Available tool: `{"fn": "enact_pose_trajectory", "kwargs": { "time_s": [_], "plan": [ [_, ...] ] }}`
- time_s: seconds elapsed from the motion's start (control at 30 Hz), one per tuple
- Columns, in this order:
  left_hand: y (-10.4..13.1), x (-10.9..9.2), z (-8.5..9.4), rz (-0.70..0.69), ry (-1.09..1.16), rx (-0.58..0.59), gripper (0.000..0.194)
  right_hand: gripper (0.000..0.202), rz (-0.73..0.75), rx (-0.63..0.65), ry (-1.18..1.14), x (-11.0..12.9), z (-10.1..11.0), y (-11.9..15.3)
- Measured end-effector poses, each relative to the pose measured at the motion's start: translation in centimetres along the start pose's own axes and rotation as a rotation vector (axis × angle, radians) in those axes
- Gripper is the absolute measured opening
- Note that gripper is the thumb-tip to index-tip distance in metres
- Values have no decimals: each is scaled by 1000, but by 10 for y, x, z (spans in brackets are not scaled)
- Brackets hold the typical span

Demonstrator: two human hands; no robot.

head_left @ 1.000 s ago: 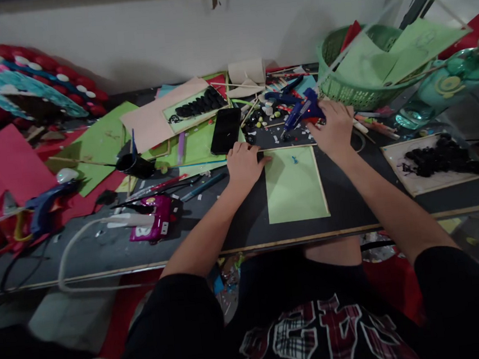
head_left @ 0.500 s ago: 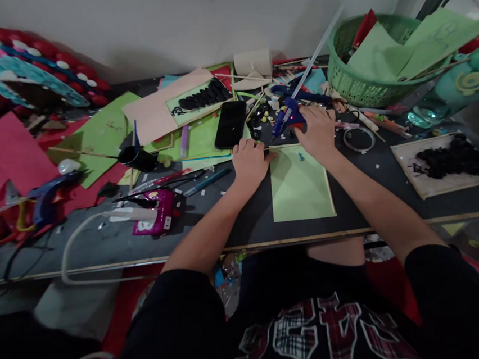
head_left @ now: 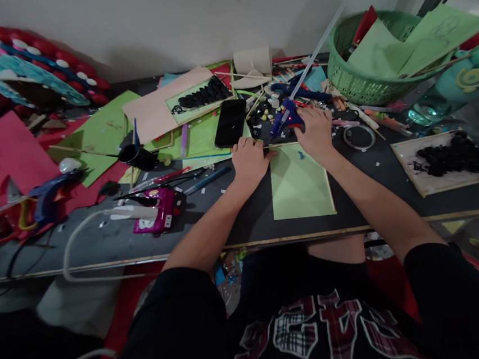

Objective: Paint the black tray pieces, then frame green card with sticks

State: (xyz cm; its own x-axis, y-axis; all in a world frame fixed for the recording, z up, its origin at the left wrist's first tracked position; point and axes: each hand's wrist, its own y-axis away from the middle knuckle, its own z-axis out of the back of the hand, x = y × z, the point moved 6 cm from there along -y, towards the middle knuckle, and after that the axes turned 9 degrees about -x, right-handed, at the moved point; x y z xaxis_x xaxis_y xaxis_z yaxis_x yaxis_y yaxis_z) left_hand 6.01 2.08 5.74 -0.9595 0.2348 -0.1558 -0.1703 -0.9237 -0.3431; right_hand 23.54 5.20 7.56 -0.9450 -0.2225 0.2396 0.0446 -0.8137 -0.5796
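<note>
My right hand (head_left: 316, 132) is wrapped round a blue hot glue gun (head_left: 288, 117) with a small red light lit. A long clear glue stick (head_left: 316, 53) rises from its back, and its nozzle points down and left, close to the top edge of a light green sheet of paper (head_left: 299, 188). Closed fingers of my left hand (head_left: 249, 160) hold the left end of a thin wooden stick (head_left: 287, 144) along that top edge. Another thin stick (head_left: 330, 193) lines the sheet's right side. A small blue piece (head_left: 301, 155) lies on the paper.
A black phone (head_left: 230, 123) lies beyond my left hand. Leftward are a magenta device (head_left: 155, 210) with a white cable, a black cup (head_left: 138, 157) and scissors (head_left: 6, 224). Rightward are a tape ring (head_left: 359, 137), a framed black piece (head_left: 445, 162), a green basket (head_left: 357, 78) and a bottle (head_left: 438, 95).
My right hand and the glue gun have shifted very slightly left along the top edge of the paper. My left hand stays in place.
</note>
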Motion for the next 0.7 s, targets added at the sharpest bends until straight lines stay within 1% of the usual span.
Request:
{"fn": "enact_pose_trajectory", "kwargs": {
  "time_s": [0.3, 0.4, 0.7],
  "plan": [
    [0, -1, 0, -9, -12, 18, 45, 42, -2, 46, 12, 1, -1, 0],
    [0, -2, 1, -14, -22, 21, 47, 41, 5, 35, 12, 0, -2, 0],
    [0, -2, 1, -5, -6, 23, 44, 40, 7, 16, 1, -3, -3, 1]
  ]
}}
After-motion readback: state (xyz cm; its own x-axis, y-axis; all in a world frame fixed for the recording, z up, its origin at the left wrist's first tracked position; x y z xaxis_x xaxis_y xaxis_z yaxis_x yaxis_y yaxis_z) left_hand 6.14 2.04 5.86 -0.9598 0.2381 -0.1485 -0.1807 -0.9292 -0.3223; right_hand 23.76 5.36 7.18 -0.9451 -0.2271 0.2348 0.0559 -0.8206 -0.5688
